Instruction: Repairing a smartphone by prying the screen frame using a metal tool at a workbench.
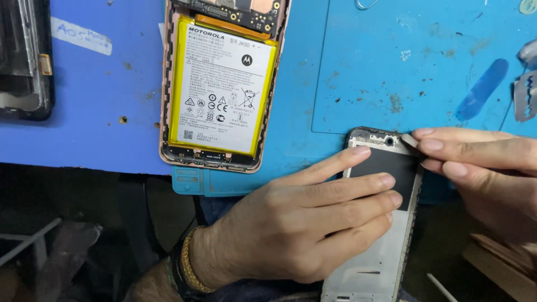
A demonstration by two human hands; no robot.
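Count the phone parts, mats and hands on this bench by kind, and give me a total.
Opened phones with battery: 1
Phone frames held: 1
Dark phone parts at the left edge: 1
Blue mats: 1
Hands: 2, left hand, right hand
Total: 6

Seen from a single head-worn camera, looking steeply down and close onto the blue surface (100, 84) edge.

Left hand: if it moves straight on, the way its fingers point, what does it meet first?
Probably the right hand: the left hand points right across the phone frame, whose top corner the right fingertips hold.
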